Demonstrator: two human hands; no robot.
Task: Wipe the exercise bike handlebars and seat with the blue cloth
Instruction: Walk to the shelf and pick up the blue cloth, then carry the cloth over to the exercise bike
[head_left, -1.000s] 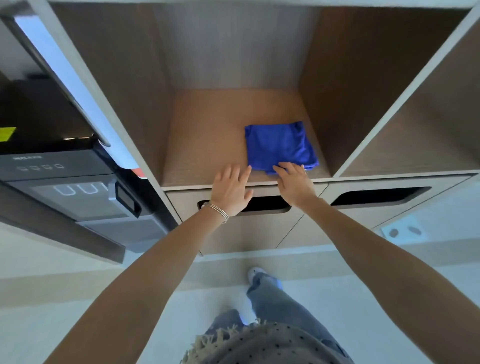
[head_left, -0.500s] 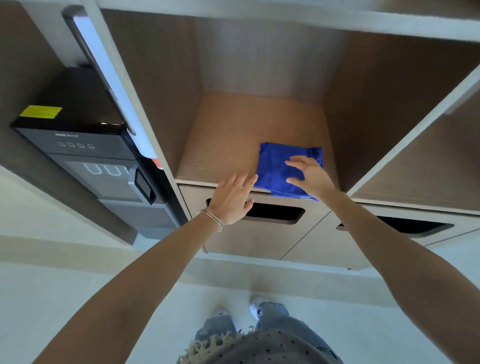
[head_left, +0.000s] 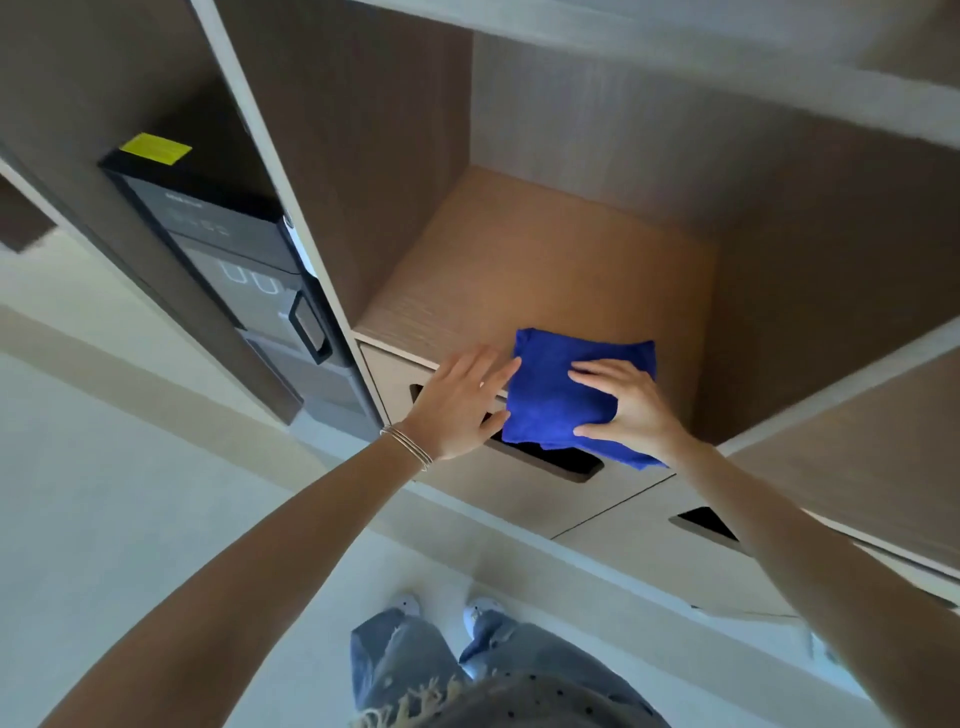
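The wooden shelf unit fills the view, with an open cubby above a drawer and a black appliance to its left. The blue cloth, folded, has been dragged forward from deeper in the cubby; its near edge now overhangs the shelf lip above the drawer slot. The right hand lies on the cloth, fingers spread over the top and thumb at the near edge, beginning to clamp. The left hand is open, fingertips just beside the cloth's left edge. Judgement: pickup is in progress; no exercise bike is in view, so wiping has not started.
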